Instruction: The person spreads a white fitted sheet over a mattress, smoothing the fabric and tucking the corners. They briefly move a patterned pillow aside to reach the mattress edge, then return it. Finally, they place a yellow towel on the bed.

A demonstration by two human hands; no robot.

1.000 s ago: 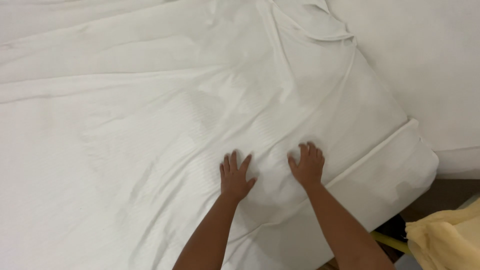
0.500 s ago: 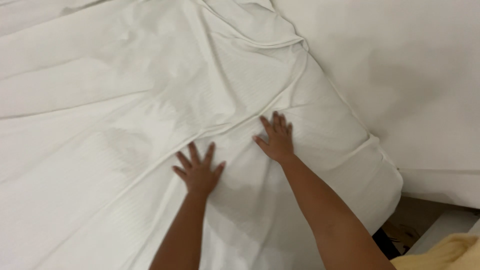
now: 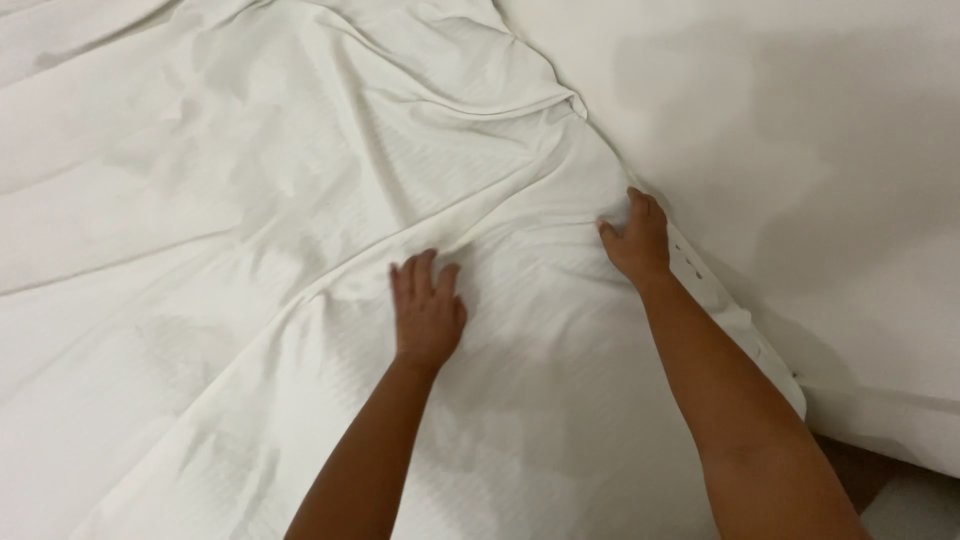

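A white cover [image 3: 300, 230] lies rumpled across a bed, with long folds running from the upper middle down to the left. My left hand [image 3: 427, 308] rests flat on it, palm down, fingers slightly spread, at the end of a crease. My right hand [image 3: 637, 238] presses on the cover's right edge, fingers curled a little against the fabric where it meets a second white sheet [image 3: 800, 170]. Neither hand holds anything.
The second white sheet fills the upper right and drops off at a lower edge [image 3: 880, 440]. A dark strip of floor [image 3: 860, 475] shows at the bottom right, below the cover's corner [image 3: 790, 385].
Both hands have slid forward over the cover, away from its corner. My right hand has moved out to the cover's right edge. The yellow cloth at the bottom right has left the view.
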